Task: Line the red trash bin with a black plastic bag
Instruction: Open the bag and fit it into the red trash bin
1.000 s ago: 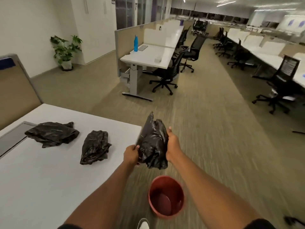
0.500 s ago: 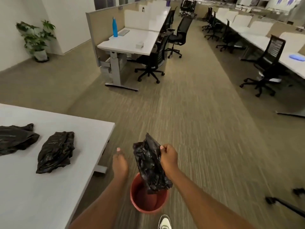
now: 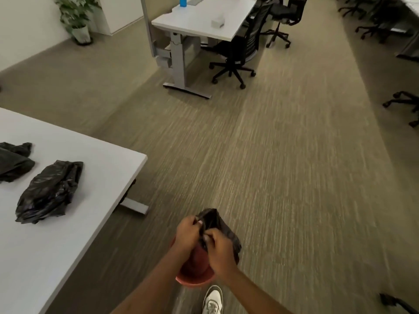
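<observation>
The red trash bin [image 3: 195,276] sits on the carpet floor [image 3: 283,177], low in the view and right under the person's hands. Only part of its rim and inside wall shows past the arms. The part of the inside that shows is bare red, and I cannot tell if anything lies at the bottom.

The black plastic bag [image 3: 221,227] is bunched up and held just above the bin. The left hand [image 3: 187,234] pinches the bag's top edge with its fingers curled tight. The right hand [image 3: 218,250] also grips the bag, with its fingers closed on the crumpled plastic. The two hands are close together, almost touching. The bag hangs a little past the far side of the bin.

A white shoe [image 3: 212,300] stands just beside the bin, on its near side.

To the left is a white table [image 3: 79,223]. Its corner sticks out near the bin but does not touch it. Two more folded black bags lie on it, one [image 3: 48,192] near the middle and another [image 3: 13,162] at the left edge.

Ahead and to the right, the floor is wide open. A desk [image 3: 199,21] and a black chair [image 3: 235,55] stand well apart from the bin.
</observation>
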The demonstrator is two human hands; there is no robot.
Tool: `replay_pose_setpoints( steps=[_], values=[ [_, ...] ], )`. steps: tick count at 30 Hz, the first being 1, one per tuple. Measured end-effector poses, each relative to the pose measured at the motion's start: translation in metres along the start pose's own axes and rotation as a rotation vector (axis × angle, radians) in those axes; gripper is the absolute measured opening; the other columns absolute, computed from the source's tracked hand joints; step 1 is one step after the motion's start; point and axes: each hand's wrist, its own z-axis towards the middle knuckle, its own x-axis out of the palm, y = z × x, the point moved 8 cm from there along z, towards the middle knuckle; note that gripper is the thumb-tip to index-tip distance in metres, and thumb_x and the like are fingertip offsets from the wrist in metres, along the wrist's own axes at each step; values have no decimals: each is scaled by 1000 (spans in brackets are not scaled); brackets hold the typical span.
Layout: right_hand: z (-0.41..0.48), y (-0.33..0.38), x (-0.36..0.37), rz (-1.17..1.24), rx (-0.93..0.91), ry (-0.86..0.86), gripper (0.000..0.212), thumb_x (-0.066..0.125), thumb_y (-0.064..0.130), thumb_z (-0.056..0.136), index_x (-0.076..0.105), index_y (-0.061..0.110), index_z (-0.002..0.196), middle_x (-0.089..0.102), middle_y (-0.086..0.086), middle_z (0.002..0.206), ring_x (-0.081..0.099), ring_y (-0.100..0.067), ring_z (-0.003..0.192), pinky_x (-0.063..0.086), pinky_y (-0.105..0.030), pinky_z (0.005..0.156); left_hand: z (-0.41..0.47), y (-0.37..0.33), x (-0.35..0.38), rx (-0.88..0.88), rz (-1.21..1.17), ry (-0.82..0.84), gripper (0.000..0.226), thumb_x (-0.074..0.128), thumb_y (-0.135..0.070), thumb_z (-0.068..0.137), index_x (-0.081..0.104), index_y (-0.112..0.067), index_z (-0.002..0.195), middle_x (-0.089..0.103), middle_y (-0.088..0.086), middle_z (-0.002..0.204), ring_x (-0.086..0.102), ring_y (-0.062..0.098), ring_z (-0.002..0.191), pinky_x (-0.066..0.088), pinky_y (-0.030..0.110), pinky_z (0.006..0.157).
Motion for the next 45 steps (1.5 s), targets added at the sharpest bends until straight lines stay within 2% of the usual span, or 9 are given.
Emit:
replay_pose_setpoints(
  steps=[5,9,15,21,27,30,35,41,45],
  values=[
    [-1,-40,-6,32,210,-30,9,60,28,90,59,23,97,63,4,88,59,-10,83,47,-34,78,-4,20,-5,-94,-274,68,26,42,0,94,52,-12,73,54,1,61,53,11,55,45,23,52],
    [27,-54,-13,-81,316,-16,72,79,22,72,41,5,131,46,-15,129,44,-31,122,42,-43,103,0,31,-8,-69,-282,130,31,39,3,95,58,-15,76,62,-10,54,57,-2,48,43,8,47],
    [25,-55,22,579,598,11,40,77,22,77,46,33,101,64,-5,105,64,-29,102,56,-45,88,10,32,3,-120,-419,189,45,41,-2,94,71,-23,69,73,-4,62,68,6,59,51,16,50],
    [-2,-85,68,923,1159,164,67,73,49,75,59,2,121,64,-21,121,60,-38,109,49,-50,96,18,36,2,-153,-455,126,41,39,-5,95,65,-22,67,70,-6,55,65,4,50,48,16,44],
    [19,-79,74,783,983,208,17,65,16,86,70,8,99,77,-11,76,73,-30,75,58,-35,61,20,36,-3,-136,-453,109,43,39,2,92,69,-14,65,72,0,57,68,10,56,51,16,49],
    [24,-85,70,700,919,170,5,63,13,87,67,11,88,75,-15,89,70,-33,87,59,-44,73,22,40,-18,-155,-446,-8,40,39,-4,92,60,-11,58,63,-3,47,60,8,48,45,15,41],
    [-12,-139,6,206,916,-184,13,62,8,84,69,-3,83,70,-24,90,65,-37,85,49,-40,73,26,68,-67,-209,-519,-385,33,41,-4,87,42,-12,55,38,0,48,37,8,41,32,14,34],
    [-76,-179,-20,-19,1234,-126,40,60,18,81,62,-9,110,63,-31,114,62,-43,106,56,-40,75,38,82,-77,-165,-377,-309,31,50,4,83,45,-10,56,41,2,52,40,11,46,35,19,38],
    [-15,-107,-9,-429,444,-181,72,75,13,63,47,-6,127,52,-27,130,49,-44,122,43,-52,102,40,79,-59,-156,-349,-155,29,51,7,80,45,-11,58,44,-2,47,44,6,39,36,17,35]
  ],
)
